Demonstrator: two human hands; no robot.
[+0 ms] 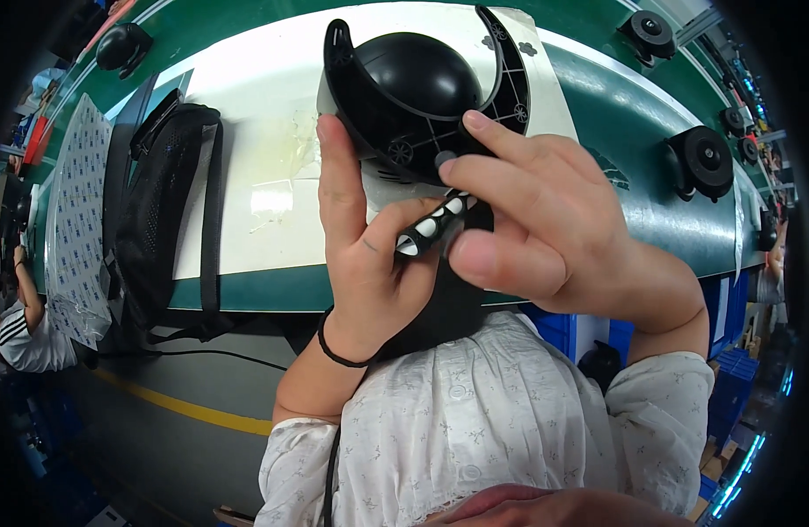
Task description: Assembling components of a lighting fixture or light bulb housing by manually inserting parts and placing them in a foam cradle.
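In front of me on the white work mat lies a glossy black crescent-shaped plastic part point(369, 114), its two horns pointing away and a rounded black dome point(417, 75) between them. My left hand point(360, 228) grips a curled black strip with white round spots point(428, 226); one of its fingers stretches up against the part's left edge. Above the strip, my right hand point(554, 211) has its fingers spread. One of its fingertips meets a small grey round pad point(445, 159) on the crescent, and another touches the part just above. The right thumb is slightly blurred beside the strip.
To the left lie a black mesh bag point(163, 193) with a strap and a printed plastic sheet point(77, 220). Black rounded devices stand at the right point(701, 162), far right point(648, 37) and far left point(123, 48). A person point(35, 334) sits at the left edge.
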